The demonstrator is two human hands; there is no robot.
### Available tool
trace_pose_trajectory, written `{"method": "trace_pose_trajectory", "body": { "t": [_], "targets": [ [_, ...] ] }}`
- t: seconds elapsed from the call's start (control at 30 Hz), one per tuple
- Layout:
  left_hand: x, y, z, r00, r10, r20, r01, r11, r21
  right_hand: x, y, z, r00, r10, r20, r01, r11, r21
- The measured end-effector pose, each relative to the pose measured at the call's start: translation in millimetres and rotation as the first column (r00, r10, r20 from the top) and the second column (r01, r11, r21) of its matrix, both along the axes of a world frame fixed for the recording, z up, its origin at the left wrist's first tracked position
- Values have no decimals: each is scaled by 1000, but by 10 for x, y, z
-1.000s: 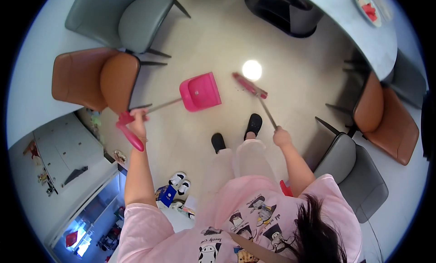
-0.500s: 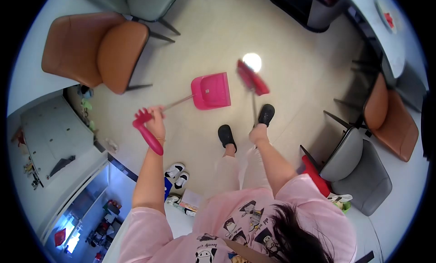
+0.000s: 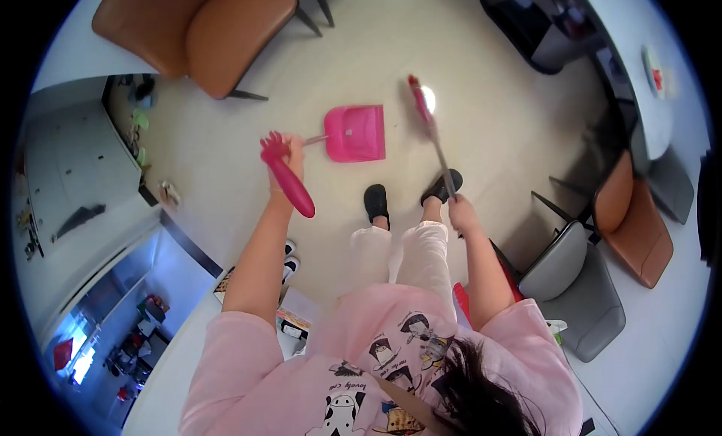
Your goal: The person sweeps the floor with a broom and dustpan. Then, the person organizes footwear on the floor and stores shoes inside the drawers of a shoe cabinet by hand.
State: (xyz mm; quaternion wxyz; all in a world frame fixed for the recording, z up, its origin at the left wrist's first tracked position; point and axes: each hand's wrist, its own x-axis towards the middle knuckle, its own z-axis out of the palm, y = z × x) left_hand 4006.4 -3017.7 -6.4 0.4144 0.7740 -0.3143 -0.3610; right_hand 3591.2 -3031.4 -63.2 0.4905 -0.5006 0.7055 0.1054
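Pink dustpan [image 3: 355,133] lay over the pale floor [image 3: 481,97], ahead of the feet, its open edge turned toward the broom [image 3: 420,105]. Left hand [image 3: 295,161] had its fingers curled about the dustpan's handle near the top, partly hidden by the toothed pink grip, whose rounded end pointed back toward the body. Right hand [image 3: 463,212] held the broom's stick, fingers wrapped round it in a closed fist. Broom head stood apart from the dustpan, beside a bright patch of reflected light; blurred, so contact with the floor could not be told. The stick passed across the view of the right black clog [image 3: 442,186]; left black clog [image 3: 377,203] stood near it. Brown chair [image 3: 241,30] at upper left, grey chair [image 3: 575,285] at lower right. Counter [image 3: 628,30] at upper right bore a plate [image 3: 651,63] with something red on it.
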Motion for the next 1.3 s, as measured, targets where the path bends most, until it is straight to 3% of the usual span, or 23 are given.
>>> {"method": "trace_pose_trajectory", "body": {
  "t": [0.07, 0.1, 0.13, 0.17, 0.2, 0.23, 0.27, 0.33, 0.37, 0.5, 0.6, 0.67, 0.7, 0.73, 0.8, 0.87, 0.9, 0.93, 1.0, 1.03, 1.17, 1.27, 1.3],
  "targets": [
    [88, 141, -87, 986, -53, 160, 55, 998, -10, 94, -280, -56, 981, -11, -195, 31, 995, 96],
    [106, 211, -138, 985, -45, 165, 48, 999, -14, 75, -328, -326, 874, 435, -218, -425, 900, 95],
    [116, 281, -197, 962, -60, 268, 66, 998, -12, 118, -291, -593, 671, 712, -205, -711, 697, 96],
    [118, 301, -221, 945, -68, 319, 76, 997, -12, 158, -253, -863, 399, 889, -223, -907, 418, 44],
    [120, 320, -246, 926, -75, 371, 86, 996, -11, 244, -122, -1142, 400, 889, -224, -907, 418, 41],
    [101, 328, -242, 930, -47, 364, 60, 998, -24, 297, 100, -1478, 643, 764, 46, -766, 640, 59],
    [72, 350, -226, 935, -18, 355, 32, 999, -33, 340, 361, -1745, 801, 520, 298, -577, 803, 149],
    [47, 322, -128, 949, 10, 315, 5, 999, -46, 724, 654, -1327, 915, -79, 396, -113, 892, 438],
    [45, 319, -98, 960, 38, 277, -21, 998, -65, 1033, 696, -691, 902, -342, 263, 154, 824, 545],
    [175, 410, -153, 968, 53, 246, -38, 997, -63, 1112, 906, -108, 914, -290, 286, 127, 871, 475],
    [261, 614, -154, 968, 26, 248, -30, 999, 12, 842, 701, 210, 965, -167, 204, 98, 946, 310],
    [221, 743, -63, 980, 160, 121, -167, 985, 48, 592, 480, 50, 969, -149, 199, 87, 953, 289],
    [214, 827, -73, 978, 168, 121, -175, 983, 50, 490, 380, -179, 983, 15, 181, -36, 993, 114],
    [215, 927, -110, 974, 174, 144, -182, 982, 49, 457, 332, -425, 975, 173, 136, -167, 984, -59],
    [179, 1080, -178, 968, 185, 171, -196, 980, 46, 542, 307, -1044, 969, 230, 86, -218, 968, -124],
    [159, 1167, -237, 941, 150, 304, -165, 986, 23, 735, 310, -1109, 962, 270, 36, -259, 947, -191],
    [173, 1168, -273, 939, 151, 309, -164, 986, 18, 926, 346, -1100, 981, -8, 192, -18, 991, 134],
    [184, 1189, -303, 910, 128, 393, -147, 989, 17, 1096, 378, -1016, 918, -315, 240, 173, 864, 473],
    [201, 1178, -273, 874, 104, 475, -129, 991, 20, 1220, 568, -845, 884, -385, 267, 187, 812, 553],
    [167, 1145, -189, 915, 155, 373, -169, 986, 6, 1201, 672, -723, 848, -451, 280, 194, 753, 628],
    [172, 1150, -37, 934, 350, 72, -349, 937, -37, 995, 712, -29, 829, -462, 314, 172, 746, 644],
    [230, 1327, 146, 940, 330, 90, -334, 942, 36, 691, 592, 122, 863, -446, 237, 246, 781, 574],
    [268, 1397, 173, 938, 333, 92, -337, 941, 39, 620, 520, 13, 909, -335, 247, 198, 870, 452]
  ]
}}
